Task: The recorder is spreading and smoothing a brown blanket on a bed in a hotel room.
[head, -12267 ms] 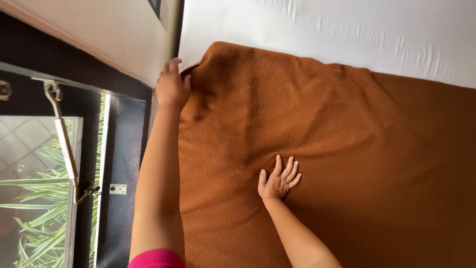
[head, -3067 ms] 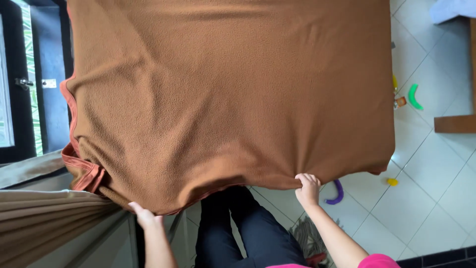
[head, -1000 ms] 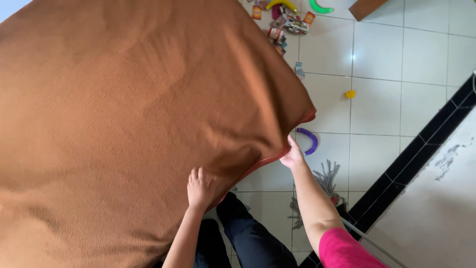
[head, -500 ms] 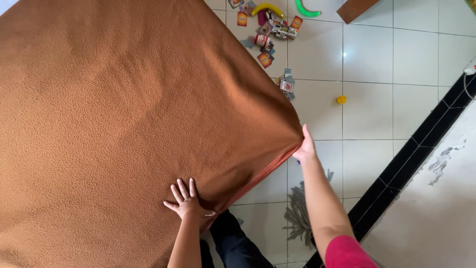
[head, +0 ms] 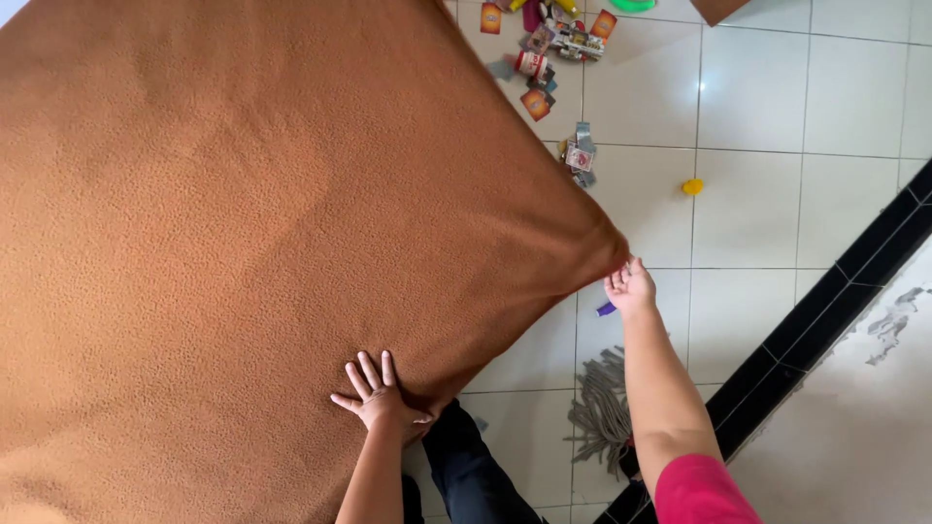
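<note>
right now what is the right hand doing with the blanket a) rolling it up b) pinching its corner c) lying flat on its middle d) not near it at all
B: the right hand grips the pointed corner of the brown blanket over the tiled floor, while the left hand lies spread flat on the blanket's lower edge.

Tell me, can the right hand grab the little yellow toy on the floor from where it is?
Probably not right now. The right hand is pinching the corner of the brown blanket, and the little yellow toy lies apart from it on the white floor tiles. Nothing blocks the way, but the hand is busy.
</note>
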